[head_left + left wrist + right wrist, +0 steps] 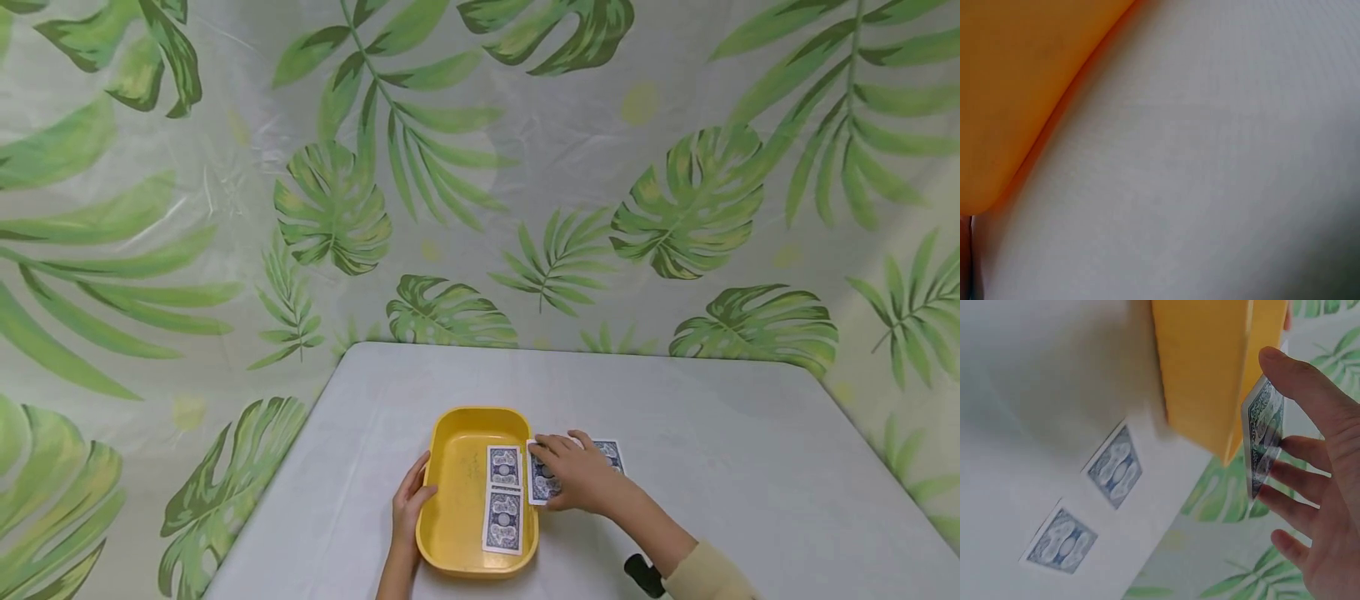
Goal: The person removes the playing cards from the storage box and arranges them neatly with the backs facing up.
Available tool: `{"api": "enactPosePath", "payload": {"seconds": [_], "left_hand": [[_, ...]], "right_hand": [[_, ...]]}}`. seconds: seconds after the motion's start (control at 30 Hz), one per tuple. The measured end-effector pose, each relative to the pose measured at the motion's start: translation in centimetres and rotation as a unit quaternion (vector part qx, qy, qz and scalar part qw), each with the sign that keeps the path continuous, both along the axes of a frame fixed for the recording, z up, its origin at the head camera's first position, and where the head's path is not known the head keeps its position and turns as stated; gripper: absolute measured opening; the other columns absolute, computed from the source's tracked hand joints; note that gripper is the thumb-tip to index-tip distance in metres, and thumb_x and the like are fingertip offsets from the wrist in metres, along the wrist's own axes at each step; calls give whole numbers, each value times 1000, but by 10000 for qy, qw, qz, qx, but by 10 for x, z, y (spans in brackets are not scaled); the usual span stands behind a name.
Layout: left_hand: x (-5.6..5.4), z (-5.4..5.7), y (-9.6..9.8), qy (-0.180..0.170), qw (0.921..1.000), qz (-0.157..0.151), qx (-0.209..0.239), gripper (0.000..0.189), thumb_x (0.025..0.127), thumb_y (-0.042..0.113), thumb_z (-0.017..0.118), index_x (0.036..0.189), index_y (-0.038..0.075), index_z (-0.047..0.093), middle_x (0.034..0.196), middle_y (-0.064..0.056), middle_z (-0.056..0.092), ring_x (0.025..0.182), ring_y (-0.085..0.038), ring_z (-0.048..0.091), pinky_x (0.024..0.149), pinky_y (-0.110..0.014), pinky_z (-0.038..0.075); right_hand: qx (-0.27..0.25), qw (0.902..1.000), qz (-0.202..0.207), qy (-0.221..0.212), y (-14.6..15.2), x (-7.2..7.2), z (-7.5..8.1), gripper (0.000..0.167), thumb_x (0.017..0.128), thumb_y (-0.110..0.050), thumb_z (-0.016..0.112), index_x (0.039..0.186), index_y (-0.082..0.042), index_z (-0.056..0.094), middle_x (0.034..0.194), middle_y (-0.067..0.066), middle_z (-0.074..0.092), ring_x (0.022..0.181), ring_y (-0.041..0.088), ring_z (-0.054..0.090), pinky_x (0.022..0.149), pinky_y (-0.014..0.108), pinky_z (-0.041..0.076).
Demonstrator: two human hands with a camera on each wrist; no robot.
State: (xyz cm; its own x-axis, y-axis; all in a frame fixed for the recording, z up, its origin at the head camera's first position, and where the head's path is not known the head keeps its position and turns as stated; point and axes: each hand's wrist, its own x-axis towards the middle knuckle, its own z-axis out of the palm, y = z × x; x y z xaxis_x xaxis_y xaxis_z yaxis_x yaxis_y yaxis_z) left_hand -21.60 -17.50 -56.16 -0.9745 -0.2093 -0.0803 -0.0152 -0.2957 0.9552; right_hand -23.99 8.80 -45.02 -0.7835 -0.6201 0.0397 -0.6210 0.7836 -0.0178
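A yellow plastic tray (450, 533) stands on the table, and my left hand (407, 510) grips its left side with the thumb over the rim. Inside, blue-backed playing cards (503, 521) lie face down along the right side. My right hand (588, 477) holds another playing card (542, 483) by its edges at the tray's right rim. In the right wrist view, thumb and fingertips pinch this card (1263, 440) beside the tray wall (1204, 375). Two more cards (1116, 465) lie apart on the table there. The left wrist view shows mostly tray side (1016, 75) and tablecloth.
A white cloth covers the table (750, 467). Behind it hangs a leaf-patterned sheet (555, 167). Beside the right forearm is a small black object (643, 575). Partly behind the right hand, a card (611, 452) shows on the table.
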Motion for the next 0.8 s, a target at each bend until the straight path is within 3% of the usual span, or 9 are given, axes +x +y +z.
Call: {"api": "enactPosePath", "payload": {"seconds": [0.37,0.8], "left_hand": [[0,1,0,19,9999,-60,105,54,85,-1,46,138,10,40,144,-15,36,127,-26,40,91,-19,43],[0,1,0,-25,10000,9,90,54,84,-1,46,136,9,41,143,-14,37,127,-25,40,89,-16,43]], "right_hand": [[58,9982,-584,-123,51,-12,-13,81,64,-39,78,130,-5,46,135,13,46,123,31,43,102,54,27],[215,9965,-698,407,114,-28,-38,78,58,-30,82,124,-4,51,128,16,51,116,34,47,96,56,31]]}}
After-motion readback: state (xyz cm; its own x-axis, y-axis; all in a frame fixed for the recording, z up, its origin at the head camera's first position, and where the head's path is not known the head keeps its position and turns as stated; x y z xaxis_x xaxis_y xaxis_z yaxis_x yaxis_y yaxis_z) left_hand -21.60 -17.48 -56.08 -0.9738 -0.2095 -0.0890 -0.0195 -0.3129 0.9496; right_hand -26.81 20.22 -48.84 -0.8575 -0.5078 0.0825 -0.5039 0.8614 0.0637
